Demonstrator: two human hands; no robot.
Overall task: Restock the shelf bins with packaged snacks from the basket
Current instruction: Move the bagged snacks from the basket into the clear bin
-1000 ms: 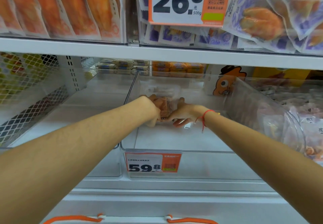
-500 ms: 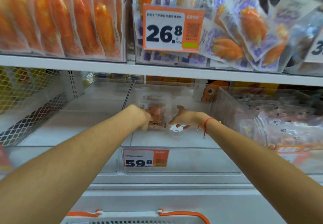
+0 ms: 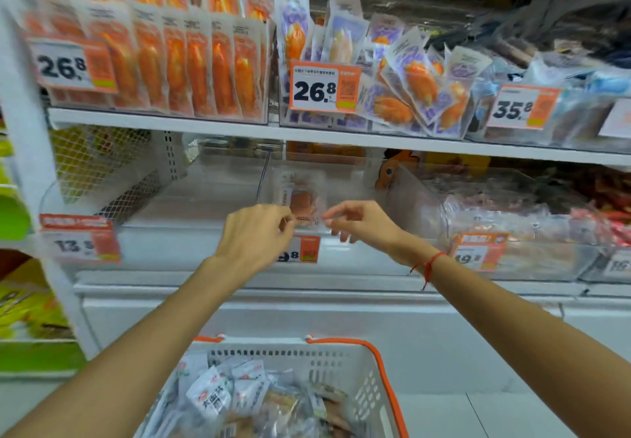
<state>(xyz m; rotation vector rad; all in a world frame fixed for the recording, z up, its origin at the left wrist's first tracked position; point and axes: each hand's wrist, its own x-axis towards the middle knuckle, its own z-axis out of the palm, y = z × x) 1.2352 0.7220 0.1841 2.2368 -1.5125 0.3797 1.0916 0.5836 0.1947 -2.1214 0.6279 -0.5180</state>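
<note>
Both hands hang at the centre of the frame, in front of the clear bin's front edge. The left hand (image 3: 254, 232) has its fingers loosely curled, tips gathered near the thumb, and nothing visible between them. The right hand (image 3: 362, 220) is the same story: fingers relaxed and bent, thumb forward, grasping nothing. Both arms reach up and forward from the bottom corners, wrists level, a red string (image 3: 428, 265) round the right one.

Between and just above the two hands, inside the clear bin (image 3: 218, 250), stands a single snack packet (image 3: 302, 203), upright and on its own, near the bin's front. Behind the left hand, half covered, is the orange price tag (image 3: 307, 249).

Down at bottom centre sits the white basket (image 3: 362, 393) with its orange handle, and more packets (image 3: 246, 396) piled in it, so plenty is left to shelve.

The risk, I'd say: that lone packet has nothing beside it to lean on. A brush from a finger could tip it flat. Loose packets dropped in fast could also knock it over or slide forward against the bin's low front lip.
</note>
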